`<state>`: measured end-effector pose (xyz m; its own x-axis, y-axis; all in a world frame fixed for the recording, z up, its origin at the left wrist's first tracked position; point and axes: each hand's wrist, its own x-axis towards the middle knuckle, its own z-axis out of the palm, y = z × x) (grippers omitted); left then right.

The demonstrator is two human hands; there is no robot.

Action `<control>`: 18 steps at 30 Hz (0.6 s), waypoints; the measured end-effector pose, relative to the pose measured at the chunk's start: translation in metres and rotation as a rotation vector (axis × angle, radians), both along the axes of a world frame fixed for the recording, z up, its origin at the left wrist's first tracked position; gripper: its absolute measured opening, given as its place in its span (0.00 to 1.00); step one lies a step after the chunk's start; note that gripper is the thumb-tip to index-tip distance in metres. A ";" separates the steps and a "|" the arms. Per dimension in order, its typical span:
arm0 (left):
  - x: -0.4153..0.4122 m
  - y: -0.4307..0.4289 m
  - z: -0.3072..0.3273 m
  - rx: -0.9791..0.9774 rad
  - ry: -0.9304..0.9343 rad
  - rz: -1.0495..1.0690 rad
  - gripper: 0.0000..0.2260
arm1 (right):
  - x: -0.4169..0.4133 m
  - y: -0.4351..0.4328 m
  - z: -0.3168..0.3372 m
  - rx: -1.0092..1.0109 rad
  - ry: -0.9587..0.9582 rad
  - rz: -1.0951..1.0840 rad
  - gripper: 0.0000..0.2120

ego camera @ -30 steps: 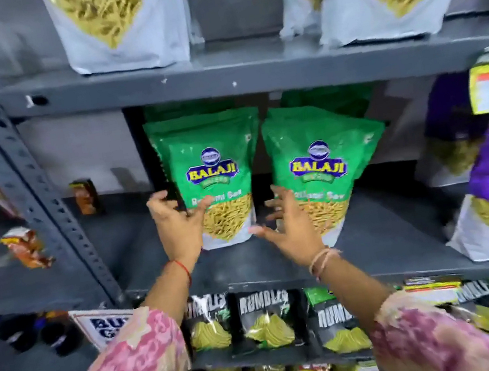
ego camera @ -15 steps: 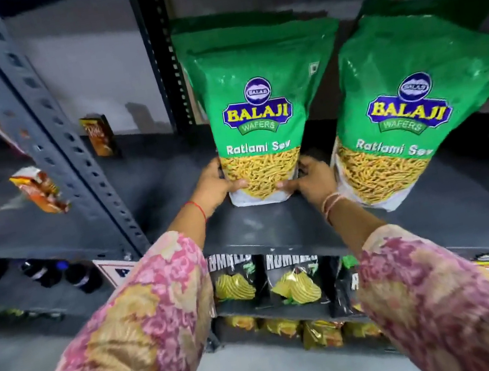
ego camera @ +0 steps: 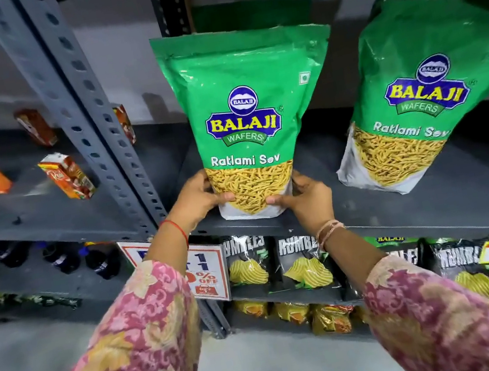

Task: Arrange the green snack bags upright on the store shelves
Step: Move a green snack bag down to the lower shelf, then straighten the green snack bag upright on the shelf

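A green Balaji snack bag (ego camera: 240, 94) stands upright near the front edge of the grey metal shelf (ego camera: 372, 215). My left hand (ego camera: 198, 198) grips its lower left corner and my right hand (ego camera: 302, 196) grips its lower right corner. A second green bag (ego camera: 414, 80) stands to the right, leaning slightly left, untouched. More green bags show behind both, mostly hidden.
A perforated steel upright (ego camera: 84, 115) stands left of the held bag. Small orange juice cartons (ego camera: 68, 175) lie on the left shelf. Black chip bags (ego camera: 302, 263) hang on the shelf below, beside a discount sign (ego camera: 206, 273). Dark bottles (ego camera: 63, 256) sit lower left.
Both hands went from open in front of the bags to gripping the left bag's bottom corners. The view has moved closer and lower, and the bag now sits nearer the shelf's front edge.
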<state>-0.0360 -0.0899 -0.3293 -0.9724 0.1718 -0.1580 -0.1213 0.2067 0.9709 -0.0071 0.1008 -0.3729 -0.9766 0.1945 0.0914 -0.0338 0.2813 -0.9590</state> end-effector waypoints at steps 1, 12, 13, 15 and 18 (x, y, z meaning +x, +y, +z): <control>0.000 0.000 -0.002 -0.004 -0.004 -0.006 0.26 | 0.003 0.000 0.000 -0.006 -0.002 -0.006 0.29; 0.073 0.020 -0.035 -0.104 0.401 0.613 0.13 | 0.059 0.017 -0.007 0.043 0.107 -0.177 0.45; 0.090 0.032 -0.039 -0.138 0.447 0.674 0.09 | 0.067 0.029 -0.008 0.065 0.149 -0.269 0.45; 0.109 0.066 -0.042 -0.115 0.416 0.522 0.08 | 0.074 0.060 -0.008 0.103 0.193 -0.443 0.46; 0.093 0.131 -0.031 -0.138 0.407 0.134 0.14 | 0.060 0.121 0.003 0.085 0.218 -0.628 0.52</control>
<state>0.0565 0.0407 -0.3598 -0.9723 0.0441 0.2296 0.2305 0.3460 0.9095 0.0529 0.2214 -0.3703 -0.6376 0.7037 0.3135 -0.0293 0.3845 -0.9227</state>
